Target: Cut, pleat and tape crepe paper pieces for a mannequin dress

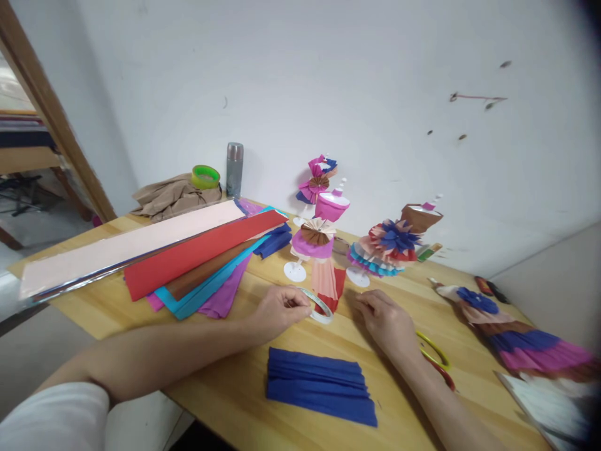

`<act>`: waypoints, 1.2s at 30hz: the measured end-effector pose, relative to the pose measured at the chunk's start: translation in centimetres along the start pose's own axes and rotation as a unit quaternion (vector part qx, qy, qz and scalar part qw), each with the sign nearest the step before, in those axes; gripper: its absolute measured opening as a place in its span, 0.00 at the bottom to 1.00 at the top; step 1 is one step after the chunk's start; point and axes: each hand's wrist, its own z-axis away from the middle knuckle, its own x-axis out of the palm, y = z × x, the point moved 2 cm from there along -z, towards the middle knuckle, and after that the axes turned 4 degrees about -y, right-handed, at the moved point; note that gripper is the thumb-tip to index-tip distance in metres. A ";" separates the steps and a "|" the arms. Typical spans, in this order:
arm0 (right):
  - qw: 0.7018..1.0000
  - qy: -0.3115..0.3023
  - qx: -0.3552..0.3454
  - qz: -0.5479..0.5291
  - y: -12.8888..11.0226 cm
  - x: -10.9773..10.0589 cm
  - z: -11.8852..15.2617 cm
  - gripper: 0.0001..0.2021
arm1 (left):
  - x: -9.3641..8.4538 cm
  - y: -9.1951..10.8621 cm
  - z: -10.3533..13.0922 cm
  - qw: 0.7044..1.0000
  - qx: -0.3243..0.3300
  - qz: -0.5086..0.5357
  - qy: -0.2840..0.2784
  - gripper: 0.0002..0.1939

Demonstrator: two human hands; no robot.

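My left hand is closed in a pinch at the near side of a narrow white roll of tape, which is tilted above the wood table. To the right, my right hand has its thumb and fingertips pressed together; whatever is between them is too small to make out. A pleated piece of dark blue crepe paper lies flat on the table below both hands. Beyond the tape, pink and red crepe strips hang from a small dress form with a brown rosette.
At left lie stacked crepe sheets, with brown cloth, green tape and a flask behind. Another paper-dressed form stands back right. Scissors lie partly under my right forearm, and a paper dress lies at far right.
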 end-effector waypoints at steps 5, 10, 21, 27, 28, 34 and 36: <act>0.998 0.059 -0.031 0.019 -0.1 -0.5 0.2 0.18 | 0.1 0.4 0.1 1.000 0.002 0.007 -0.007 0.07; 0.997 0.052 -0.043 0.048 -0.3 -0.7 0.2 0.23 | 0.0 0.5 0.1 1.000 0.015 -0.010 -0.008 0.07; 0.941 -0.079 0.022 -0.329 -3.7 -3.1 0.2 0.21 | -0.3 1.8 0.1 0.997 0.010 -0.070 -0.014 0.10; 0.856 -0.179 -0.058 -0.482 -6.3 -3.1 0.6 0.23 | -0.3 2.5 0.0 0.998 -0.017 -0.065 -0.019 0.11; 0.858 -0.186 -0.057 -0.475 -6.4 -3.0 0.7 0.23 | -0.3 2.6 0.0 0.998 -0.020 -0.061 -0.019 0.11; 0.878 -0.192 -0.099 -0.428 -7.6 -2.8 0.7 0.18 | -0.2 2.6 -0.1 0.998 -0.036 -0.040 -0.041 0.09; 0.881 -0.189 -0.108 -0.420 -7.8 -3.0 0.6 0.18 | -0.2 2.5 -0.1 0.997 -0.040 -0.030 -0.056 0.09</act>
